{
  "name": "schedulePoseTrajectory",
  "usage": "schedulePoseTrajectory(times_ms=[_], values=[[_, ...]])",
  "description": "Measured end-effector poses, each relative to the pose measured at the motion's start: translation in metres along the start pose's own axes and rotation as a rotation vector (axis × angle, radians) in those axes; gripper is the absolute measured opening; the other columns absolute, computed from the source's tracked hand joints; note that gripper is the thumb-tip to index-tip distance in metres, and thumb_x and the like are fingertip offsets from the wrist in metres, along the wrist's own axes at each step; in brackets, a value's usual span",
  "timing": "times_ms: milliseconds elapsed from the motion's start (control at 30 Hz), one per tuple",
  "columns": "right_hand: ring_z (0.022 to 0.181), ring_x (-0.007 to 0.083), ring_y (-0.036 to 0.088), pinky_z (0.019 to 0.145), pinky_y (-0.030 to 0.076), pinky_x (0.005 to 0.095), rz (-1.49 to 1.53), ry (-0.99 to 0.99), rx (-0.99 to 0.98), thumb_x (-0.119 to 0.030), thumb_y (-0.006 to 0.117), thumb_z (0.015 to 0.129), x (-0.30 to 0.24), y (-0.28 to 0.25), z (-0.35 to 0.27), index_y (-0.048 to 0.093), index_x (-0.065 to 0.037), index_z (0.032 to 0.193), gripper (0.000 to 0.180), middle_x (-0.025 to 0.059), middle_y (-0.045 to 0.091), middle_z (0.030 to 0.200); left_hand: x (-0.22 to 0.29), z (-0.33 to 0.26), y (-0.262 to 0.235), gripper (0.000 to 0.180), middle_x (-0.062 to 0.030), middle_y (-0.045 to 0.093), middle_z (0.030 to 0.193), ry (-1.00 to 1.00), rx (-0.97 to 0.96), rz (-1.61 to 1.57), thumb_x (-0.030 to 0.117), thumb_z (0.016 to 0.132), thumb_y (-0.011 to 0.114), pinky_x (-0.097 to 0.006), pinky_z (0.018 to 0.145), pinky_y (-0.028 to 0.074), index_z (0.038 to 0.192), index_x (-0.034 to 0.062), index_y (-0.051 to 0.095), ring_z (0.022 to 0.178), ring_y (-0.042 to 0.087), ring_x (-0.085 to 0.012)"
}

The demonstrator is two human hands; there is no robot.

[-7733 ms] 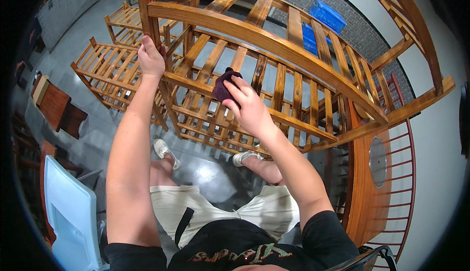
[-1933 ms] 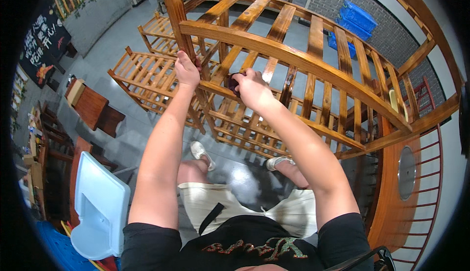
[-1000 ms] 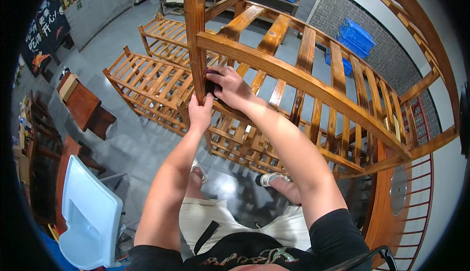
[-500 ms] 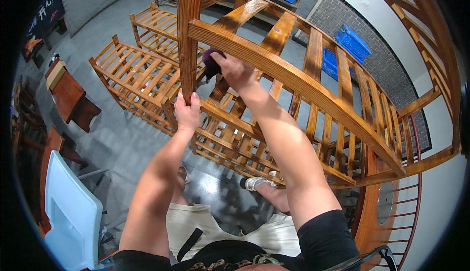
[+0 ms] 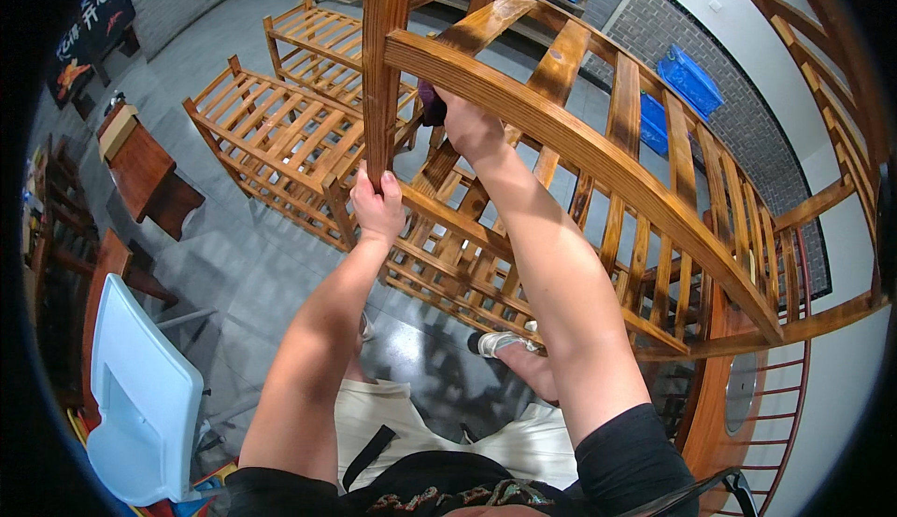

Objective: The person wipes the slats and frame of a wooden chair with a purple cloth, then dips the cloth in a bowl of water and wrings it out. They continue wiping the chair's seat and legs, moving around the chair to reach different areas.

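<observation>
My left hand [image 5: 377, 207] is wrapped round the lower end of an upright wooden post [image 5: 379, 97] of a slatted wooden frame. Passing below a long curved-looking rail [image 5: 570, 151], my right arm reaches into the frame. My right hand [image 5: 475, 130] is closed on a dark purple cloth [image 5: 432, 104] close to the post's inner side. The rail hides part of the cloth and the fingertips. Wooden slats [image 5: 624, 111] run across the frame beyond my right hand.
More slatted wooden racks [image 5: 280, 134] stand to the left. A light blue plastic seat [image 5: 140, 377] is at lower left, near a brown wooden stool [image 5: 148, 176]. Blue bins [image 5: 690, 83] sit beyond the frame. A round-topped wooden piece [image 5: 741, 394] and red bars stand at right.
The whole view has shifted a little, so things sit further right. My right hand has moved slightly behind the rail, which now covers more of the cloth. My left hand keeps its hold.
</observation>
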State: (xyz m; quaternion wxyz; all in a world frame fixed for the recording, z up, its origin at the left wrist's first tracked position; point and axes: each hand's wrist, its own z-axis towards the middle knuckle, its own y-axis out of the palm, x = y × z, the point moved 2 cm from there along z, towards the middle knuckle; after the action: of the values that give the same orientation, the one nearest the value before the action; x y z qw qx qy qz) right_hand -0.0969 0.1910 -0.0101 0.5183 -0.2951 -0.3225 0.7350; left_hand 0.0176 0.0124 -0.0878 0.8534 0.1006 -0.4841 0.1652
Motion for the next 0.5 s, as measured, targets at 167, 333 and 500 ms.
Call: schedulePoseTrajectory(times_ms=[167, 333, 500], values=[[0.122, 0.0409, 0.059, 0.1, 0.053, 0.045, 0.195, -0.099, -0.128, 0.0, 0.064, 0.085, -0.048, -0.047, -0.016, 0.068, -0.014, 0.132, 0.049, 0.0199, 0.061, 0.136, -0.002, 0.001, -0.009, 0.034, -0.0154, 0.061, 0.075, 0.032, 0.019, 0.029, 0.035, 0.097, 0.056, -0.043, 0.067, 0.05, 0.104, 0.002, 0.058, 0.069, 0.063, -0.037], [0.112, 0.0399, 0.061, 0.098, 0.054, 0.0436, 0.28, -0.202, -0.042, 0.005, 0.066, 0.08, -0.062, -0.061, -0.037, 0.071, -0.01, 0.13, 0.053, 0.018, 0.062, 0.126, -0.002, 0.002, -0.004, 0.034, -0.016, 0.062, 0.075, 0.01, 0.038, 0.043, 0.034, 0.097, 0.056, -0.045, 0.067, 0.05, 0.104, 0.001, 0.058, 0.069, 0.063, -0.0373], [0.108, 0.0364, 0.059, 0.097, 0.054, 0.042, 0.254, -0.224, -0.145, 0.006, 0.064, 0.08, -0.095, -0.078, -0.055, 0.071, -0.007, 0.13, 0.052, 0.016, 0.06, 0.125, -0.004, 0.001, -0.006, 0.034, -0.0168, 0.063, 0.076, 0.016, 0.056, 0.059, 0.033, 0.096, 0.056, -0.045, 0.069, 0.051, 0.103, 0.0004, 0.059, 0.07, 0.064, -0.0377]])
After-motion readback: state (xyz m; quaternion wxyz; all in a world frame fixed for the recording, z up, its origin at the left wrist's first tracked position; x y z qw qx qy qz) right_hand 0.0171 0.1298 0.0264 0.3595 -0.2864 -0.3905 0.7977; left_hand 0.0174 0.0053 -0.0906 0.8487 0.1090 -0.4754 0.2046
